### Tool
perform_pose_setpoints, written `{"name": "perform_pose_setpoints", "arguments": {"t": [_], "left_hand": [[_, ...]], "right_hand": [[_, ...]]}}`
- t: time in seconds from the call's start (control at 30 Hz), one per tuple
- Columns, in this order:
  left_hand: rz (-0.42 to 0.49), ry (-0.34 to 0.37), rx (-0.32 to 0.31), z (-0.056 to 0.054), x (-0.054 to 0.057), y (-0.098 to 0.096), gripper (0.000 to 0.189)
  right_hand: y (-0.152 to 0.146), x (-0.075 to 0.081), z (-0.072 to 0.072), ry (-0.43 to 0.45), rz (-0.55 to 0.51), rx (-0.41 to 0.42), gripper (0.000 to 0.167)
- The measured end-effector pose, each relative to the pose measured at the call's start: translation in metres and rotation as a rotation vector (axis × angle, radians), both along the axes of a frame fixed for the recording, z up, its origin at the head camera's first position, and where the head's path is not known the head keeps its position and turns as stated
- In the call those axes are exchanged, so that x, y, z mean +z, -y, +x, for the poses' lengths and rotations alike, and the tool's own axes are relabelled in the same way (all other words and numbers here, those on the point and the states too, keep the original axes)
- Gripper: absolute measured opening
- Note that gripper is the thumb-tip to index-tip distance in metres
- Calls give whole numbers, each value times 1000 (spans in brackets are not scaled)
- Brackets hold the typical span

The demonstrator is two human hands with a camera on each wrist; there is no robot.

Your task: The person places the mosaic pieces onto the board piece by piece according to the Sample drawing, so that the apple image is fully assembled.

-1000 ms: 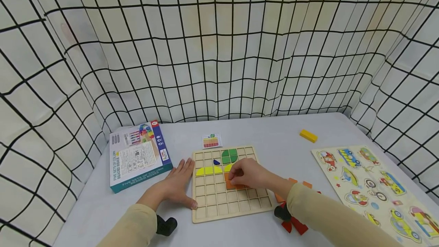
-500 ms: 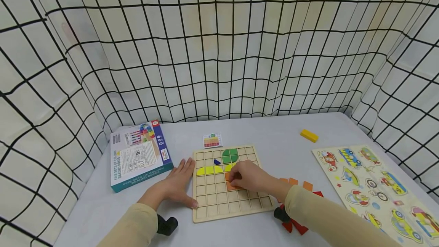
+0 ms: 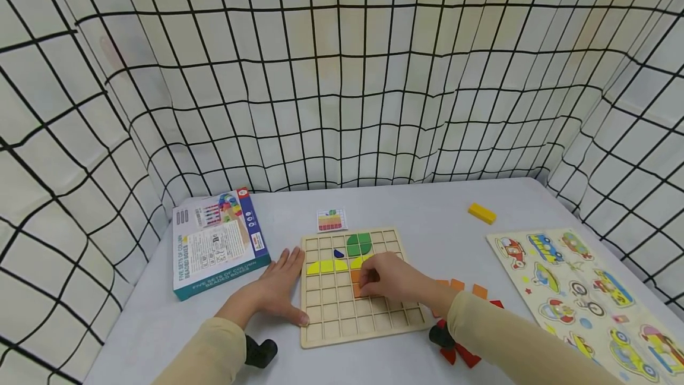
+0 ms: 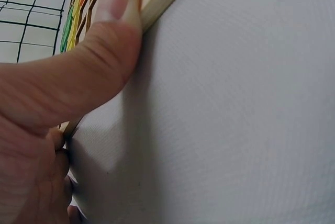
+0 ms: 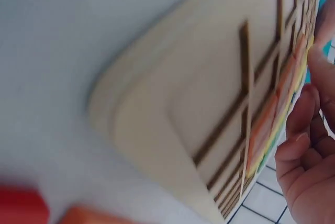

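Little has shifted: at frame centre my right grip [image 3: 392, 278] stays curled over orange tiles [image 3: 355, 283], hold hidden; my left grip [image 3: 275, 288], spread, touches the board [image 3: 331, 330]. No advance.

the grid board [image 3: 342, 312] looks to me like bare wood, smooth and matt, and the orange tiles [image 3: 355, 278] in it have a flat, even finish. the tablecloth [image 4: 235, 103] is matt fabric with a fine woven grain. over there, the carton [image 3: 219, 245] is smooth printed cardboard, the small picture card [image 3: 331, 220] looks like paper, and the puzzle board [image 3: 523, 254] reads as smooth printed wood. the sleeves [image 3: 208, 343] are matt, soft-looking cloth; the net [image 3: 338, 6] seems to be cord.
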State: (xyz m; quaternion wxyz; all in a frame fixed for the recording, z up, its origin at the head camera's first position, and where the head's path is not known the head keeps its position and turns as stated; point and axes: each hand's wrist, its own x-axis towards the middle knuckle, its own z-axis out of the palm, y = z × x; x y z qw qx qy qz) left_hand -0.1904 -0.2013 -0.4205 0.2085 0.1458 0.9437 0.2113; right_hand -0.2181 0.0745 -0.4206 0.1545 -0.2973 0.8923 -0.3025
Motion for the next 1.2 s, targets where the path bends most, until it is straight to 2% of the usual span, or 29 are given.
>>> {"name": "perform_pose_setpoints", "arguments": {"t": [0.23,0.5,0.73,0.93,1.2], "left_hand": [[-5,0,3,0,-1,0,134],[-5,1,-3,-1,0,-1,134],[-19,-3,-14,-1,-2,2,135],[-17,-4,-12,-2,-3,3,135],[-10,2,-13,-1,0,0,134]], "right_hand": [[-27,9,-5,-7,-7,-65,11],[-86,16,-8,-33,46,-141,4],[-130,11,-2,44,127,-253,9],[-136,3,1,112,174,-286,17],[-130,6,3,87,217,-272,20]]}}
